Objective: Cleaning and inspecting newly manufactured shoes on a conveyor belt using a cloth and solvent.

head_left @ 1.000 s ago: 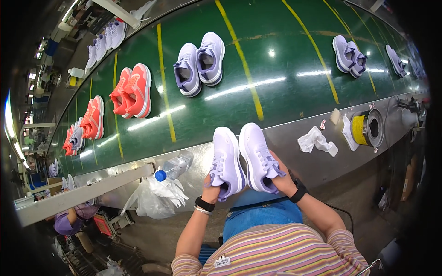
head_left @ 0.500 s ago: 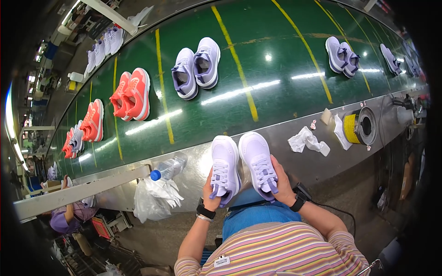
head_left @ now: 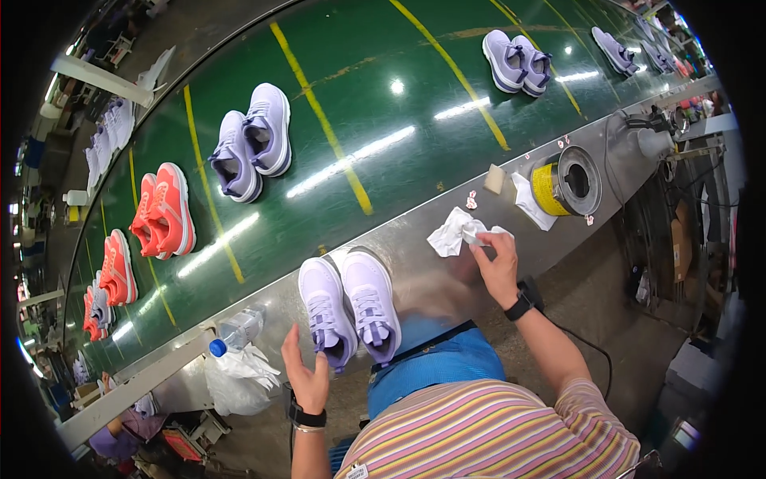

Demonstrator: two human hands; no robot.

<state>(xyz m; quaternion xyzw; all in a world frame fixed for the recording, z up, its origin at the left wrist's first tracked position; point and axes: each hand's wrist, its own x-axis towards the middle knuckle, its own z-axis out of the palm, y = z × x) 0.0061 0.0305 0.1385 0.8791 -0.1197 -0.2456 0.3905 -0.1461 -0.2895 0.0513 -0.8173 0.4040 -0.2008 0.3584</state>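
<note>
Two lavender sneakers, a left-hand one (head_left: 323, 310) and a right-hand one (head_left: 369, 303), stand side by side on the metal ledge (head_left: 431, 287) in front of me, toes pointing away. Just left of their heels is my left hand (head_left: 306, 377), thumb and fingers apart, with nothing held. The thumb comes close to the left sneaker's heel; whether it touches I cannot tell. Farther right, my right hand (head_left: 499, 271) pinches the edge of a crumpled white cloth (head_left: 451, 233) between thumb and fingers. Most of that cloth rests on the ledge.
Beyond the ledge, a green conveyor belt (head_left: 359, 96) carries lavender sneakers (head_left: 270, 132) and coral sneakers (head_left: 171, 211). A yellow-and-metal can (head_left: 550, 190) and a beige block (head_left: 495, 180) sit at right. At left are a blue-capped bottle (head_left: 241, 326), a plastic bag (head_left: 239, 383) and a metal bar (head_left: 136, 383).
My hands have let go of the sneakers, which now stand on the ledge. My right hand has moved right to the white cloth. The whole view has shifted and tilted.
</note>
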